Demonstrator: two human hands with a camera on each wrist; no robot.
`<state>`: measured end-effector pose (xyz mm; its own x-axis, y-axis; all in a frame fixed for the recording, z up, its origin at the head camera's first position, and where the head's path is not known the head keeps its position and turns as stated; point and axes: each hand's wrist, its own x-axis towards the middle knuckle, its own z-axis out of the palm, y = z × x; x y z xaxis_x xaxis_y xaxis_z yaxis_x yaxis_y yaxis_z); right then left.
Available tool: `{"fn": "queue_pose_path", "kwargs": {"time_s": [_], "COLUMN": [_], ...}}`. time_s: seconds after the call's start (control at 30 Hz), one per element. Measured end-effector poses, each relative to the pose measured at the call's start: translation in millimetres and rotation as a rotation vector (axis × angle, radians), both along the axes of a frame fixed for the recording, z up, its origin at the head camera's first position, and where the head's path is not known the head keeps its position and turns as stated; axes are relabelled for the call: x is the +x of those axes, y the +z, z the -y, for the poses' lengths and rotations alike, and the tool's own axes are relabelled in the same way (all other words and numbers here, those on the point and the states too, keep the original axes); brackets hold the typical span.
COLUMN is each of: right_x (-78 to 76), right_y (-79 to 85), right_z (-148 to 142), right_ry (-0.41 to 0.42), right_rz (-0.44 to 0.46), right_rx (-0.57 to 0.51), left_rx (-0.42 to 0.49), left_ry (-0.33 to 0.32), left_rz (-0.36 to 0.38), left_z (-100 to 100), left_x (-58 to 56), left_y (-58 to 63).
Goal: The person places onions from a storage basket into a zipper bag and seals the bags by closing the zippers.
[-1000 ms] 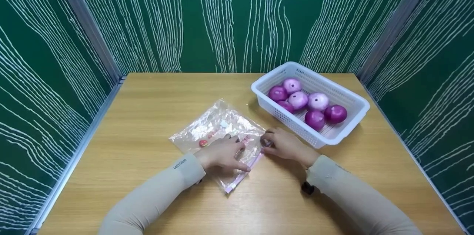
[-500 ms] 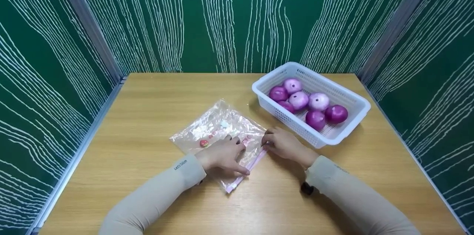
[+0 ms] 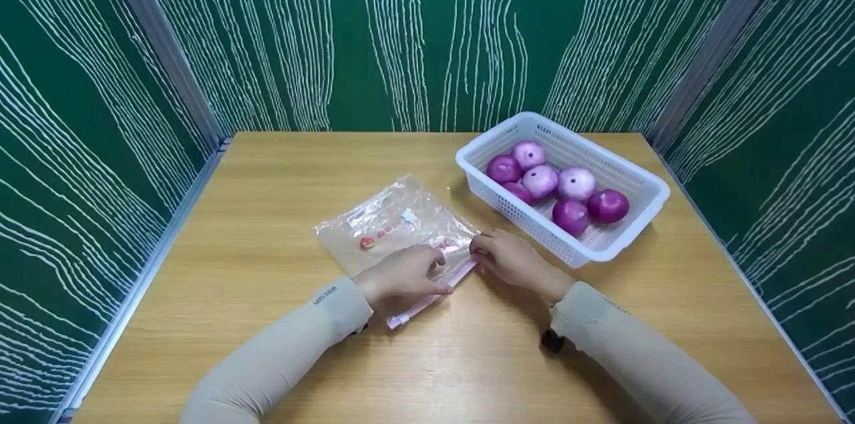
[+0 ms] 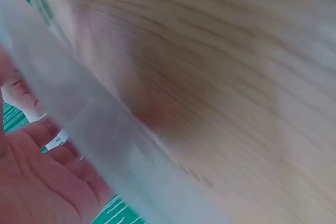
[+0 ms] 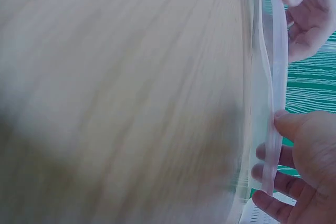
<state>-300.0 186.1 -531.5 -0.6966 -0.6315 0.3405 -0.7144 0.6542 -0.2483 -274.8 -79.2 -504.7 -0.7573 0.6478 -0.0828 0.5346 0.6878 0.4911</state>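
While the right hand [image 3: 511, 264] is pinching one end of the strip [image 3: 419, 308], the bag [image 3: 395, 232] is lying leftward of that grip; the strip is slanting nearer past the left hand [image 3: 406, 274], whose hold is staying unclear.

Clear, crinkled, red-printed plastic bag [image 3: 407, 234] askew on the wooden table [image 3: 300, 173], pink edge [image 3: 421, 308] raised

One worktop [image 3: 461, 370]. On it, one clear plastic zip bag [image 3: 381, 260] with one slider [image 3: 403, 318], and one white basket [image 3: 534, 226]. Inside the basket, seven purple onions [image 3: 571, 216] can be counted: four darker, three paler. Two bare hands, one left hand [image 3: 401, 270] and one right hand [image 3: 511, 260], with two beige sleeves [image 3: 280, 344]. Around them, three green patterned panels [image 3: 441, 37] and two metal posts [image 3: 167, 57].
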Motion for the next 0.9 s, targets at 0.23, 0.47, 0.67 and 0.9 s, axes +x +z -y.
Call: {"fn": "queue_pose_path", "kwargs": {"time_s": [0.23,0.47,0.67,0.9], "right_x": [-2.2,-3.4,-0.8,1.3], "right_y": [-1.9,-0.6,3.8,9.4], "right_z": [1.3,7.8,11.5,15.5], "right_ry": [0.006,0.009,-0.110,-0.223], "right_rz": [-0.017,-0.039,-0.005,0.085], "right_rx": [-0.061,-0.148,-0.237,-0.344], "left_rx": [0.133,0.205,0.286,0.354], "left_ry": [0.013,0.015,0.069,0.136], "left_rz": [0.090,0.069,0.097,0.101], "left_z": [-0.9,-1.0,2.8,9.8], "left_x": [-5.9,-10.6,-15.5,-19.7], "left_y": [-1.1,-1.5,-1.9,1.3]}}
